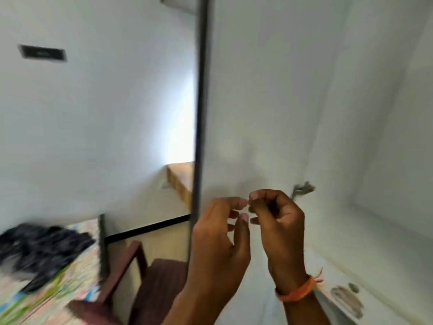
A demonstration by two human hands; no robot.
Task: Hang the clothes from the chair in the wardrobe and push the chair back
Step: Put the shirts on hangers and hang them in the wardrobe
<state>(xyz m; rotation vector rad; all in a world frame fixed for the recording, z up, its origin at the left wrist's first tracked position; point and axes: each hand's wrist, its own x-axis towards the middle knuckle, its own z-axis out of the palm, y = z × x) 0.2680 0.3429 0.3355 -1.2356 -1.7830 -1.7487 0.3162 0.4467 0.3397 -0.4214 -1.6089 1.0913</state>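
My left hand [218,242] and my right hand [278,228] are raised together in front of the white wardrobe door [269,90]. Their fingertips touch at chest height and I see nothing between them. The right hand's fingers are curled in; the left hand's fingers are loosely bent. An orange thread band circles my right wrist. The dark brown wooden chair [161,277] stands below and left of my hands, its seat bare. A blurred heap of dark clothes [39,247] lies on the bed at the far left.
The door's dark vertical edge [201,113] runs down the middle of the view. A small metal handle or key [302,187] sticks out of the door just right of my hands. The bed has a patterned sheet [58,289]. A wooden shelf [180,181] sits on the far wall.
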